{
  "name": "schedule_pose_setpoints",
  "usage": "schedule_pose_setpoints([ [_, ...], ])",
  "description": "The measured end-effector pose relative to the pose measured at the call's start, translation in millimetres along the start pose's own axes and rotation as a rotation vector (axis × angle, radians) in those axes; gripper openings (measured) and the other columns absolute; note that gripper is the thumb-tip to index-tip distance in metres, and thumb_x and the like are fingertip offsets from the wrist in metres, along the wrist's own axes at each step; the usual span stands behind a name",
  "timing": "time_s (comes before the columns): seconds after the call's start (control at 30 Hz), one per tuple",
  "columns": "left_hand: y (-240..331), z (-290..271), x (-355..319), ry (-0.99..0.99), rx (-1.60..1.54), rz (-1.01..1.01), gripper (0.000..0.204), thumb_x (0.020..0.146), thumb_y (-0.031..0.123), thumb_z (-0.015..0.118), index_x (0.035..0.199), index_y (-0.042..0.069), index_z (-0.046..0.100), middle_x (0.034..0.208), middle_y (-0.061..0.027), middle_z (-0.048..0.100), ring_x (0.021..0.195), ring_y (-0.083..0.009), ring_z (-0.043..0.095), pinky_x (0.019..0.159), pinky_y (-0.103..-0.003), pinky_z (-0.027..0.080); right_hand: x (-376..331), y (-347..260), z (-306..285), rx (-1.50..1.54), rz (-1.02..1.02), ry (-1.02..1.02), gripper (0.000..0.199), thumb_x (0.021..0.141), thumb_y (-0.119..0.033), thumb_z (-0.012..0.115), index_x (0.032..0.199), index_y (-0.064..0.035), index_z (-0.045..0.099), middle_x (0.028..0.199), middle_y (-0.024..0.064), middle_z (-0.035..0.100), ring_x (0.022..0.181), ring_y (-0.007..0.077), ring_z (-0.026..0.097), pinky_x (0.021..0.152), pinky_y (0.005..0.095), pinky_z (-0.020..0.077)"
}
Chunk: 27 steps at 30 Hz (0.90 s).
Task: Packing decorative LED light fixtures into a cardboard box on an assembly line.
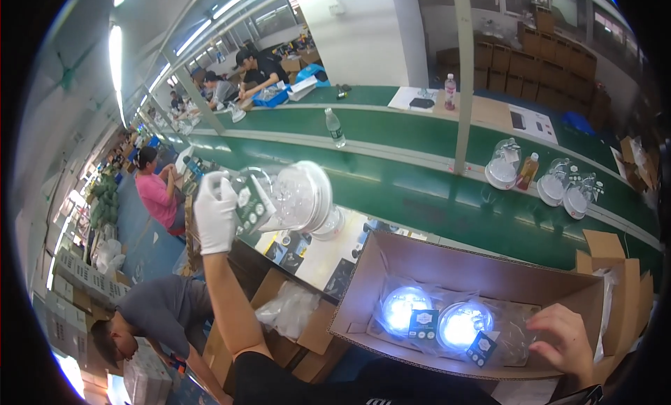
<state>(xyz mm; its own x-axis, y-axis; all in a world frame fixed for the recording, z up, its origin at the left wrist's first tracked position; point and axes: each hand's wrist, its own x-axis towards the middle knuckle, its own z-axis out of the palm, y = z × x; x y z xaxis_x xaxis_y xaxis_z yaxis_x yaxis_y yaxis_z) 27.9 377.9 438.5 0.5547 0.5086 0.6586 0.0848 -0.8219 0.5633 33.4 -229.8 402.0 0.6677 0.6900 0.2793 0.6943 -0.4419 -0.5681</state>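
Observation:
My left hand (217,215), in a white glove, is raised over the work surface with its fingers closed on a clear-domed lamp (288,195) with a white round base. A dark green tag (250,208) hangs by the fingers. Just below that lamp, another white round base (327,225) stands on the surface. My right hand (565,341) is bare, its fingers apart and curved over the right end of an open cardboard box (475,262). Inside the box lie two glowing lamps (465,324) with dark tags, wrapped in clear plastic.
A green conveyor (398,188) runs beyond the box. Several clear-domed lamps (502,166) and drink bottles (334,129) stand along it. A metal post (463,76) rises from it. At left, a person in grey (164,311) bends over near a carton of clear bags (290,311).

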Motion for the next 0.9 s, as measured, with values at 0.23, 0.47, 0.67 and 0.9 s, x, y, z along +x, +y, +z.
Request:
schedule_pose_setpoints([
  [0.23, 149, -1, 21, -0.283, -0.635, 0.062, 0.025, 0.101, 0.004, 0.045, 0.122, 0.0, 0.058, 0.112, -0.0046, 0.062, 0.096, -0.0079, 0.055, 0.089, -0.023, 0.044, 1, -52, -3, -0.019, 0.021, -0.019, 0.094, 0.069, -0.023, 0.09, 0.144, -0.0031, 0.037, 0.145, 0.0256, 0.045, 0.129, 0.0411, 0.05, 0.1, 0.0438, 0.0482],
  [0.47, 316, 88, -39, -0.803, -0.932, 0.158, 0.02, 0.1, 0.007, 0.049, 0.116, 0.0, 0.058, 0.107, -0.0022, 0.06, 0.099, -0.0062, 0.053, 0.091, -0.022, 0.042, -12, -34, 53, 0.3, 0.163, 0.437, 0.102, 0.071, -0.032, 0.091, 0.146, 0.0047, 0.032, 0.146, 0.0277, 0.042, 0.121, 0.0381, 0.057, 0.105, 0.0407, 0.0439],
  [0.67, 401, 123, -85, -1.098, -1.094, 0.227, 0.017, 0.102, 0.013, 0.05, 0.103, 0.001, 0.062, 0.093, -0.0002, 0.061, 0.089, -0.0045, 0.053, 0.083, -0.021, 0.043, -50, -28, 49, 0.186, 0.275, 0.933, 0.043, 0.079, -0.005, 0.082, 0.118, 0.002, 0.065, 0.118, 0.0124, 0.068, 0.107, 0.0219, 0.064, 0.092, 0.0349, 0.0514],
  [0.9, 426, 122, -98, -1.027, -0.967, 0.396, 0.018, 0.1, 0.013, 0.051, 0.101, 0.0, 0.063, 0.088, -0.0023, 0.063, 0.076, -0.0067, 0.054, 0.07, -0.023, 0.046, -70, -22, 47, 0.246, 0.333, 0.995, 0.027, 0.087, -0.01, 0.074, 0.11, 0.0024, 0.067, 0.102, 0.0128, 0.073, 0.092, 0.0232, 0.07, 0.085, 0.036, 0.0534],
])
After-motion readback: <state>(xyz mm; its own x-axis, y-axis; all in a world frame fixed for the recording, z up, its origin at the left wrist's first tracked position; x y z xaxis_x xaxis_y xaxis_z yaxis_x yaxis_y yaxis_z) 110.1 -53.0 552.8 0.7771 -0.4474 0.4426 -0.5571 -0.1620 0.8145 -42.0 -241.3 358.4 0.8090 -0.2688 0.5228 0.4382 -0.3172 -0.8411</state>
